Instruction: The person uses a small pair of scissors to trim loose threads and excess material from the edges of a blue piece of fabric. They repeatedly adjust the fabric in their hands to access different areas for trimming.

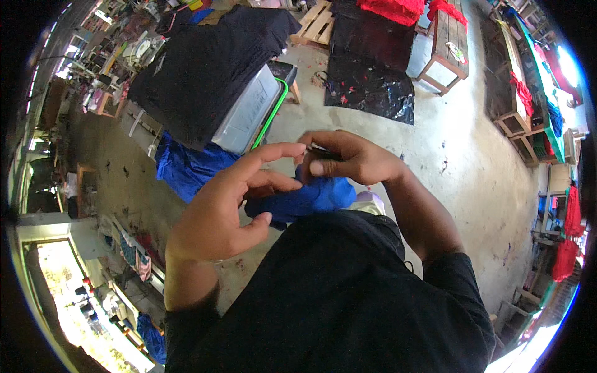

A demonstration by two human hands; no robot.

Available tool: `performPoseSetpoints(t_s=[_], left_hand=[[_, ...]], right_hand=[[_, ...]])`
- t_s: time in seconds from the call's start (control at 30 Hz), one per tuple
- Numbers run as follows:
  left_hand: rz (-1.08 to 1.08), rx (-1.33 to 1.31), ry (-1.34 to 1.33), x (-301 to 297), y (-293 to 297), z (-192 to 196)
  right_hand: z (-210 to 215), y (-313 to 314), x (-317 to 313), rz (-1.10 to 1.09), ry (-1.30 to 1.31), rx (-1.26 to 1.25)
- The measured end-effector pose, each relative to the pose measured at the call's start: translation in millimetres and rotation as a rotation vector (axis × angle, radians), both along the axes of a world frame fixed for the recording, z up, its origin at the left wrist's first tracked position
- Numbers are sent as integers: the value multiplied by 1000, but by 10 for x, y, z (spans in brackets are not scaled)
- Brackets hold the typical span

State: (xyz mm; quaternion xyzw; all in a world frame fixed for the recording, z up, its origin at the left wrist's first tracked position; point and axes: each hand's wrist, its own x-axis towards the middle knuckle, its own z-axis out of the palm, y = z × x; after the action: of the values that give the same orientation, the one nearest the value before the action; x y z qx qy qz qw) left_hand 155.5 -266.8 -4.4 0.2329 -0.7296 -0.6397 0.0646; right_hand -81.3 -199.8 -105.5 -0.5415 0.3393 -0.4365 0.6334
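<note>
My left hand is raised in front of my body, its fingers curved and its thumb held well apart, with nothing visible in its grasp. Its index fingertip comes up close to my right hand; whether they touch I cannot tell. Between the thumb and bent index finger of the right hand is a small dark thin tool, mostly hidden, its kind unclear. Below both hands, a bunched blue cloth lies by my lap.
Ahead to the left, black fabric drapes over a grey plastic bin with a green edge. Blue fabric hangs beneath it. A black sheet lies on the concrete floor. Wooden benches with red cloth stand further off.
</note>
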Motion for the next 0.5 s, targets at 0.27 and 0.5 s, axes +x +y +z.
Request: performPoseSetpoints(t_s=[0.27, 0.5], left_hand=[[69, -97, -137, 194, -115, -44], [209, 125, -29, -9, -92, -136]], right_hand=[[228, -132, 66, -80, -23, -169], [320, -96, 64, -226, -158, -178]])
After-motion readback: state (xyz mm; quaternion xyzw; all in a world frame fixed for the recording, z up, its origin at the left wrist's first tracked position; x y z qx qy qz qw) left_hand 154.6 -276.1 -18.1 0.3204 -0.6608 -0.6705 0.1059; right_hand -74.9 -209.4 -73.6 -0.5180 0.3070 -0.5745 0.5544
